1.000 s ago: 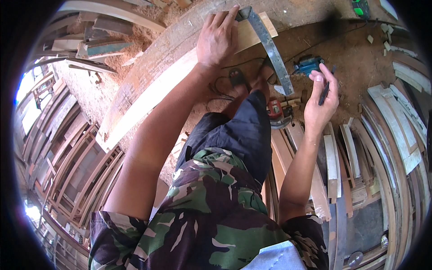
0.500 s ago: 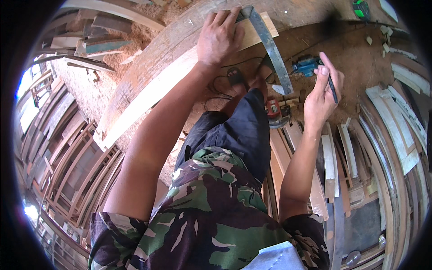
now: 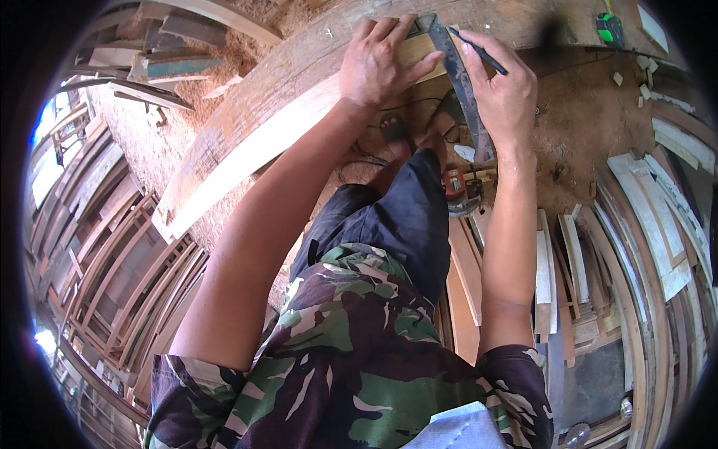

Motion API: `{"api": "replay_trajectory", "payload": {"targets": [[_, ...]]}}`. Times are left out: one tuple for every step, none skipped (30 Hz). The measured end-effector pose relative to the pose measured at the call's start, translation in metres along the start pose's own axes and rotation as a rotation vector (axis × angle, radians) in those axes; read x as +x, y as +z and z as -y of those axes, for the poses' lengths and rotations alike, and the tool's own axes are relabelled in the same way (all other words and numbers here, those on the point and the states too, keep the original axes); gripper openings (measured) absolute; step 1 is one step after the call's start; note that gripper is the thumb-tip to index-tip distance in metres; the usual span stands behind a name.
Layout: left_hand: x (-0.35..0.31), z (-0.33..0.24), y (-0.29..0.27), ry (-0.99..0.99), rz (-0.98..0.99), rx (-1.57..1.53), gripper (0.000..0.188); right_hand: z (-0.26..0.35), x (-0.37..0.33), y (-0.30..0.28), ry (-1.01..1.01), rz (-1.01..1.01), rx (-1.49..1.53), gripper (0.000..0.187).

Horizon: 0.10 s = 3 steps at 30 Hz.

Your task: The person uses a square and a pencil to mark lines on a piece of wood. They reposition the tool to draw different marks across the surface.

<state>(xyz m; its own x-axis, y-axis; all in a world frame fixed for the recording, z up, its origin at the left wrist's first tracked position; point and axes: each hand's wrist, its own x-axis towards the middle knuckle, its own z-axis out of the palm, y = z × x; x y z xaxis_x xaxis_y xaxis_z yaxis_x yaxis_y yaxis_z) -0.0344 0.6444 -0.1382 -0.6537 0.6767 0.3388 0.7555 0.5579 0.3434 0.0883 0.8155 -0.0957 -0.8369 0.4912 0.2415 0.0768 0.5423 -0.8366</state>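
Observation:
A long pale wooden board point(image 3: 262, 135) lies along the near edge of the workbench. Across its right part sits a metal carpenter's square point(image 3: 465, 97), whose blade sticks out past the board toward me. My left hand point(image 3: 378, 67) is closed over the board and the square's upper end, fingers at the far edge, thumb stretched along the board. In my right hand point(image 3: 505, 93) is a dark pencil point(image 3: 482, 51), pinched between thumb and fingers. Its tip is close to the square's blade at the board's right end; whether it touches the wood I cannot tell.
On the workbench point(image 3: 508, 22) at the far right lies a green and black tape measure point(image 3: 609, 30). A red power tool point(image 3: 454, 183) rests on the floor by my legs, near stacked timber point(image 3: 464, 284). More wood pieces point(image 3: 112, 284) are piled at left, and sawdust lies around.
My right hand has moved up and left with the pencil, from beside the square to its blade at the board's end. My left hand has shifted slightly right, its thumb now extended.

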Motion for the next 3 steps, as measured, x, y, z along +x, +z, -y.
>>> {"api": "replay_trajectory", "payload": {"targets": [[-0.0002, 0.0002, 0.0004, -0.005, 0.003, -0.002, 0.074, 0.0000, 0.0002, -0.0008, -0.010, 0.024, -0.031, 0.019], [-0.0004, 0.0005, 0.0007, -0.010, 0.006, -0.005, 0.075, -0.0004, 0.0000, -0.0028, -0.021, 0.047, -0.062, 0.019], [-0.0011, 0.0007, 0.0007, -0.012, 0.006, -0.006, 0.075, -0.0006, -0.0008, -0.0057, -0.031, 0.070, -0.093, 0.019]]}}
